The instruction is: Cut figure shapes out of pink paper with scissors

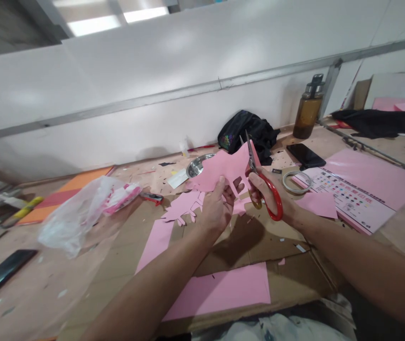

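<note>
The grip of the left hand [216, 206] is pinching the lower edge of a pink paper shape [223, 171], holding it up above the worktop [117, 265]. The right hand [271, 196] is closing around the red handles of the scissors [259, 177], whose blades are pointing up and lying against the paper's right edge. More pink paper sheets [223, 291] are lying on the cardboard below. A tape ring [296, 181] and a phone [305, 155] are lying just right of the hands, and a plastic bag [81, 213] is sitting well to the left.
</note>
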Tool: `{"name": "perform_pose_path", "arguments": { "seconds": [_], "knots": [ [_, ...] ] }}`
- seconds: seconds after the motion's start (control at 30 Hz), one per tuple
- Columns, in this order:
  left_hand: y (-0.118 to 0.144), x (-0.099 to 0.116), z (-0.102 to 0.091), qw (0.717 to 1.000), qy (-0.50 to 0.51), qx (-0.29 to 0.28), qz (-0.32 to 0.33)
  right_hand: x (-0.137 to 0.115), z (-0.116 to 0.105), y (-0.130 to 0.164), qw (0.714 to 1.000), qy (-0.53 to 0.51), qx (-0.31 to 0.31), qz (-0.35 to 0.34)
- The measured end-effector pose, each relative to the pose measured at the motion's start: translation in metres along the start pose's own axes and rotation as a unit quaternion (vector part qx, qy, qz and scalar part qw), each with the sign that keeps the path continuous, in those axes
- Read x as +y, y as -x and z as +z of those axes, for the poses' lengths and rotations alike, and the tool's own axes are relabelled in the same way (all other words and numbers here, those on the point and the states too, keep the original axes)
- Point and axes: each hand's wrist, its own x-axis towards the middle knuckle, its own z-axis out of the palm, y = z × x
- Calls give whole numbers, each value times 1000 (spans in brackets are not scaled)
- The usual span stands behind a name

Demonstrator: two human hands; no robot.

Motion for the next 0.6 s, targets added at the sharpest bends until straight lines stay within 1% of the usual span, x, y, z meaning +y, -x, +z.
{"name": "perform_pose_path", "arguments": {
  "seconds": [0.23, 0.4, 0.6],
  "knots": [
    [-1, 0, -2, 1000, 20, -4, 5, 3, -2, -3, 1000, -3, -13, 11],
    [-3, 0, -5, 1000, 4, -9, 11, 3, -2, -3, 1000, 2, -13, 7],
    [-9, -3, -11, 997, -37, -10, 60, 1, -2, -2, 1000, 0, -17, 3]
  ]
}}
